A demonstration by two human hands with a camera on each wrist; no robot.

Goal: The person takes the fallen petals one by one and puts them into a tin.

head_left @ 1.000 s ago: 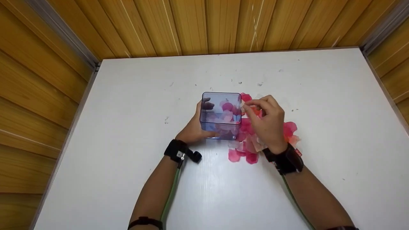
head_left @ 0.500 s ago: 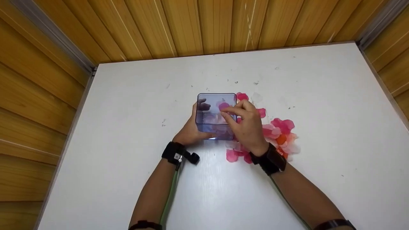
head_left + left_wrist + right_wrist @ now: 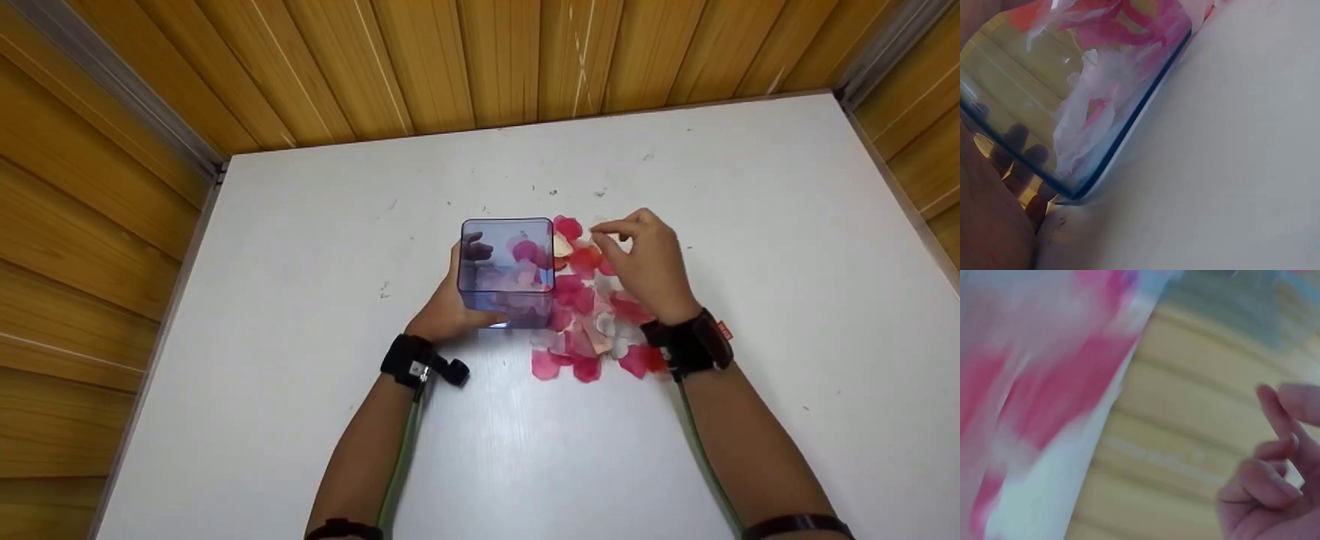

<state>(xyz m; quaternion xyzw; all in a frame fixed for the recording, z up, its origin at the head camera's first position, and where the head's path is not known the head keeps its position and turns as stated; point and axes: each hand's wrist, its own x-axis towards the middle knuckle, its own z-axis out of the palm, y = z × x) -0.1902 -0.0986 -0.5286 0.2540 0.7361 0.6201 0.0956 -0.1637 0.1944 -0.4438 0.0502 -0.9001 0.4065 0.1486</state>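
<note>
A clear bluish square box (image 3: pixel 506 309) stands near the middle of the white table, with pink and pale petals inside. My left hand (image 3: pixel 442 307) grips its left side, thumb across the front and fingers behind, seen through the wall. In the left wrist view the box (image 3: pixel 1112 140) shows white and pink petals against its wall. Loose petals (image 3: pixel 574 292) in pink, red, white and cream lie to the right of the box. Above their far right part hovers my right hand (image 3: pixel 652 262), thumb and index tips close together. No petal shows between those fingertips in the right wrist view.
The white table (image 3: pixel 315 247) has small dark marks on its surface. Yellow wood-look panels (image 3: pixel 435 60) stand along its back and sides. Black straps with cameras (image 3: pixel 409 364) are on both wrists, with green cables running along the forearms.
My right hand has gone from beside the box with a pale petal, over the box top, then back right above the petals. The left hand keeps its grip on the box.
</note>
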